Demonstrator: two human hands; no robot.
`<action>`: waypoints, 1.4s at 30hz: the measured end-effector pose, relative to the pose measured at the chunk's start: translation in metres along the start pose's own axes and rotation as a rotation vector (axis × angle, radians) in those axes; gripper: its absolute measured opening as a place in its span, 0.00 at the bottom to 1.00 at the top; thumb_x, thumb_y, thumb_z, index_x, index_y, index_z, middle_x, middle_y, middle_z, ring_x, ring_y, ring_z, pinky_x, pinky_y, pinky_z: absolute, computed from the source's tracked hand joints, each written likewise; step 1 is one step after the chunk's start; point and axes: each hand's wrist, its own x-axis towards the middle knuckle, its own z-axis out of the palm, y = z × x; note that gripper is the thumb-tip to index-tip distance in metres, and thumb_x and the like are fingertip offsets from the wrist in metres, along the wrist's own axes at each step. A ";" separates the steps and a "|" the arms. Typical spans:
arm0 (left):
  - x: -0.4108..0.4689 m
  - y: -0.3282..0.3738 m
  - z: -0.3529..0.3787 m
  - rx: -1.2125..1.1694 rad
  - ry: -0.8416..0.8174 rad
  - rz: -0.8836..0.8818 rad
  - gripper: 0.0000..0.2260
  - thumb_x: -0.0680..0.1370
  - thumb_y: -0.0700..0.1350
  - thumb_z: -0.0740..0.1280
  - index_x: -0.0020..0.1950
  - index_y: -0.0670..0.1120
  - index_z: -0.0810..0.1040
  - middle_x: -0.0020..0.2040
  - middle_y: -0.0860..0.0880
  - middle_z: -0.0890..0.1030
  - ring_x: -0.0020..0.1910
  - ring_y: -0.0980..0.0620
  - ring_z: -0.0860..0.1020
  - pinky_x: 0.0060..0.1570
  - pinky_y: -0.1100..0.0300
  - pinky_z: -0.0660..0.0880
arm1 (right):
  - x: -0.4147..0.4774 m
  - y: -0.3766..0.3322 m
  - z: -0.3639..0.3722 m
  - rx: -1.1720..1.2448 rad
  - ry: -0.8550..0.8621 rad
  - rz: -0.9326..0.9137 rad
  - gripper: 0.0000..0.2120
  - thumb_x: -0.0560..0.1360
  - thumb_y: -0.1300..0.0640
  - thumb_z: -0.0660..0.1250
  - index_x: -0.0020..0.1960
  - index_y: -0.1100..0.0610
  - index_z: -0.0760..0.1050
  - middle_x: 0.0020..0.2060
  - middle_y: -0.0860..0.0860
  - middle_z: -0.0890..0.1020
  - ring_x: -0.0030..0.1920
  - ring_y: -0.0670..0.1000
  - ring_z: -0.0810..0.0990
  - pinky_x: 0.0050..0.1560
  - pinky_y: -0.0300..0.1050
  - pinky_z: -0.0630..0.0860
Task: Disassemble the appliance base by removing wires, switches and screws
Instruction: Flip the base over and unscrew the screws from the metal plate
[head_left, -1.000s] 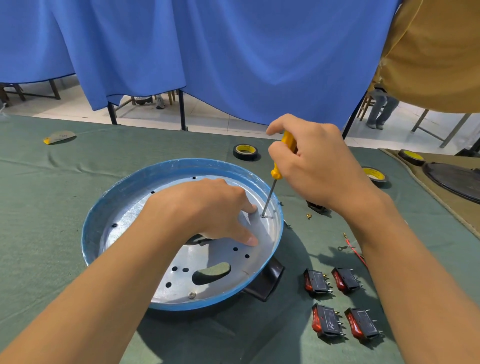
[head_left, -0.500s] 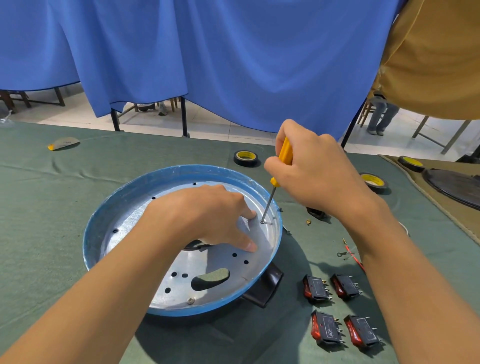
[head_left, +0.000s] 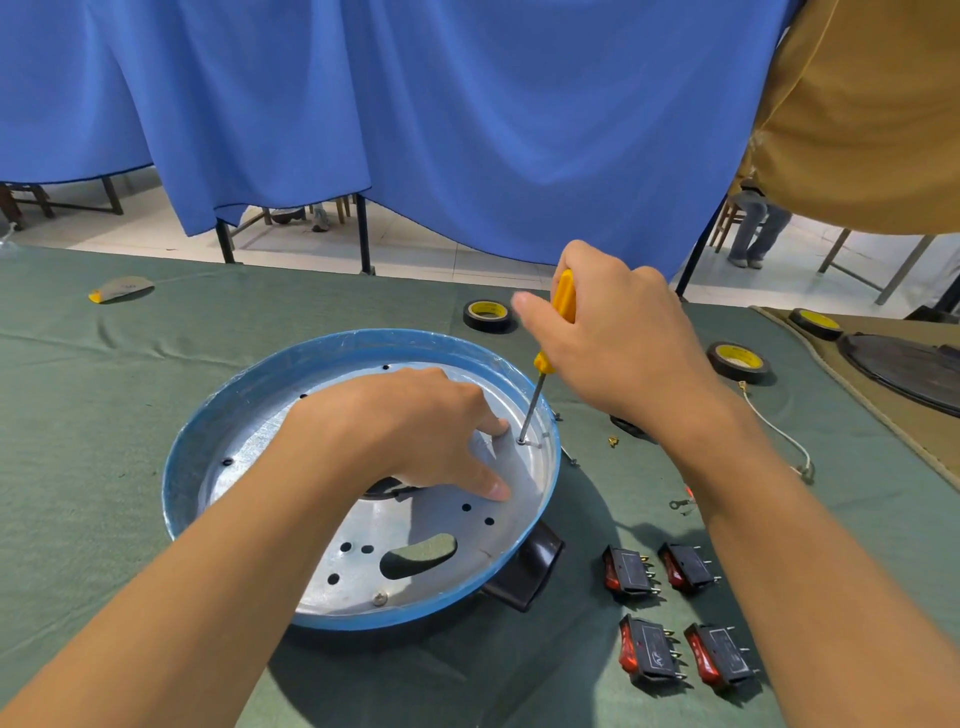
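Green cloth covers the table (head_left: 104, 415), with blue curtains (head_left: 467, 130) hanging behind. Mid-table sits the appliance base (head_left: 234, 415), four switches (head_left: 631, 569) to its right. On its metal floor the left hand (head_left: 415, 431) presses spread fingers; the right hand (head_left: 623, 343) grips a yellow screwdriver (head_left: 563, 296), tip on a screw (head_left: 521, 440).

The green-clothed table (head_left: 104, 415) is carrying the blue-rimmed appliance base (head_left: 311, 358), which is sitting directly under the fingers (head_left: 491, 488) of the left hand (head_left: 405, 431). Four red-and-black switches (head_left: 628, 570) are lying in two pairs to the near right of those fingers, well apart from them. One tape roll (head_left: 487, 315) is resting just beyond the fingers (head_left: 524, 304) of the right hand (head_left: 623, 353), while a second tape roll (head_left: 740, 362) and a white wire (head_left: 774, 426) are lying farther right.
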 end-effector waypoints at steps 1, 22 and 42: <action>-0.001 0.000 0.000 -0.001 -0.001 0.003 0.29 0.73 0.69 0.63 0.74 0.66 0.62 0.67 0.55 0.73 0.52 0.54 0.65 0.50 0.57 0.64 | 0.000 0.000 -0.001 0.017 -0.015 0.006 0.12 0.78 0.47 0.62 0.46 0.56 0.68 0.36 0.53 0.74 0.42 0.57 0.73 0.37 0.51 0.70; -0.003 0.003 -0.003 -0.021 0.010 -0.004 0.28 0.74 0.68 0.63 0.73 0.66 0.63 0.58 0.54 0.73 0.51 0.55 0.65 0.48 0.59 0.63 | -0.001 0.001 0.003 -0.010 0.023 -0.154 0.10 0.80 0.49 0.61 0.51 0.55 0.65 0.32 0.53 0.74 0.36 0.60 0.75 0.38 0.57 0.76; 0.000 0.000 0.000 -0.027 0.009 0.008 0.29 0.73 0.68 0.64 0.73 0.65 0.64 0.65 0.54 0.75 0.52 0.54 0.68 0.49 0.58 0.65 | 0.000 0.004 -0.002 0.107 -0.118 0.029 0.14 0.74 0.52 0.63 0.52 0.50 0.58 0.35 0.51 0.73 0.37 0.51 0.72 0.33 0.45 0.69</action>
